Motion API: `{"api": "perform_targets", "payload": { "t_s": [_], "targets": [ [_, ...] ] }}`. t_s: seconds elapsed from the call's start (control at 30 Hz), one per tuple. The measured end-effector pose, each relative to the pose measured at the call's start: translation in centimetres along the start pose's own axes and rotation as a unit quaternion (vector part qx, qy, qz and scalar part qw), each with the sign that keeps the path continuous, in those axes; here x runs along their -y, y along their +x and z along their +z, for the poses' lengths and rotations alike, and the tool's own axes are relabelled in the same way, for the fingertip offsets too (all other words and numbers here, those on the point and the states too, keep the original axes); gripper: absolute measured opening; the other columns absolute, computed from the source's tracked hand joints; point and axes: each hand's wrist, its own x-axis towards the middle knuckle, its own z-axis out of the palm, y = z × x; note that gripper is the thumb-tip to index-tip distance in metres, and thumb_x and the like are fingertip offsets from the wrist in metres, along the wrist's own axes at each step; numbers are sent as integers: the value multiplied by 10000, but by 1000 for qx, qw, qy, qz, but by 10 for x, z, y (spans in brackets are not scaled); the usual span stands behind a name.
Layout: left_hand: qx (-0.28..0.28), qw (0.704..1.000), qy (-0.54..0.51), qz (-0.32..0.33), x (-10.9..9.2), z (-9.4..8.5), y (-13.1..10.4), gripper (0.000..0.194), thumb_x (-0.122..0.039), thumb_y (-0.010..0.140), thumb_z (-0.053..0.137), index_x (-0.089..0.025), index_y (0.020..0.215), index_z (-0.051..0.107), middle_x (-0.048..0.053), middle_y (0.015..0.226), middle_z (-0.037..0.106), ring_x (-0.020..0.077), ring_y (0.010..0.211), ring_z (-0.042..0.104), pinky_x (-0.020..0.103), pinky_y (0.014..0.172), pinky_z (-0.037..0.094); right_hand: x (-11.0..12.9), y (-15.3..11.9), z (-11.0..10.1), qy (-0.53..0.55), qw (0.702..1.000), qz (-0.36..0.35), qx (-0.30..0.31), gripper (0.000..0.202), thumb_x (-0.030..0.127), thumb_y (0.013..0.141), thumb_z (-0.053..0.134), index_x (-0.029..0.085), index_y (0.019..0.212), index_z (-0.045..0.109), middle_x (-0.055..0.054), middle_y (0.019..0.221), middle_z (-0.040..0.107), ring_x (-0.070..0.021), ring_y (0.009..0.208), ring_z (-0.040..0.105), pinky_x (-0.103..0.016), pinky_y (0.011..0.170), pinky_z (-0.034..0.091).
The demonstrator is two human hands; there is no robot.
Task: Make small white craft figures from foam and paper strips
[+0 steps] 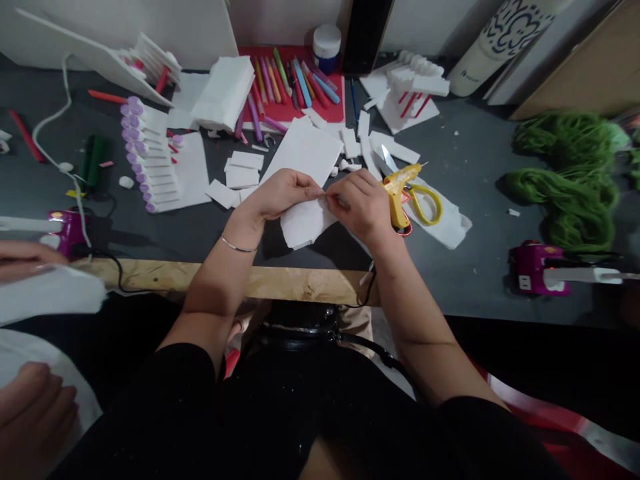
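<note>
"State the position of the work."
"The white paper (306, 225) is between the hands, just above the table's near edge. The left hand (290, 192) has thumb and finger clamped on its upper edge; the right hand (361, 203) has curled fingertips clamped beside them. The very tips are too small to make out."

"Any obstruction?"
"Yes. A yellow glue gun (399, 190) lies just beside the right hand, overlapping the scissors (436, 212). A white sheet (306, 148) and scraps (243, 175) lie directly beyond the hands."

"Further off?"
"Coloured pens (286, 85) on a red sheet (330, 61), with a jar (327, 52) near them. Left, a row of purple-ended paper rolls (159, 167); far right, green yarn (565, 173). Beyond the scissors, a white model (411, 85) on red sticks, close to a bottle (481, 57)."

"The surface and room?"
"A dark grey table (483, 157), littered with small crumbs, its front edged with a bare wooden strip (285, 281). A pale wall (287, 23) stands behind. At far left, another person's hand (27, 259) is at a white piece (53, 293)."
</note>
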Motion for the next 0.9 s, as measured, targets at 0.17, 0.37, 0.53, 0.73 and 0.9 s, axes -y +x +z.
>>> {"api": "perform_targets", "payload": {
  "t_s": [0.17,0.37,0.53,0.73,0.9],
  "targets": [
    [-22,999,26,2,-5,1,-2,131,-271,749,798,-149,726,755,19,667,694,91,576,570,223,556,451,-1,0,-1,12,1000,-3,12,207,308,1028,535,250,893,681,-63,895,720,-226,915,607,-414,867,505],
    [-44,994,85,55,-9,3,-5,166,-292,746,768,-133,794,773,17,696,705,88,616,561,213,589,435,2,1,-6,166,976,138,18,237,426,959,648,214,919,745,-34,872,762,-172,810,670,-320,722,532],
    [-66,981,150,106,-7,6,-4,137,-265,788,725,-137,792,774,20,708,705,96,637,560,235,619,426,6,3,-11,276,937,216,2,438,608,955,602,224,1021,801,-58,977,811,-180,916,738,-330,811,580],
    [-55,961,228,147,-9,10,-7,167,-282,843,683,-144,823,775,20,774,744,127,732,632,252,725,468,4,1,-9,304,914,265,41,323,499,804,806,203,928,838,-54,900,824,-175,794,713,-318,717,561],
    [-52,944,278,171,-11,14,-10,174,-276,885,665,-158,828,780,10,738,730,121,702,619,245,698,429,2,1,-12,309,906,287,40,203,375,767,817,185,835,838,-38,779,796,-132,682,640,-271,615,481]
  ]
}}
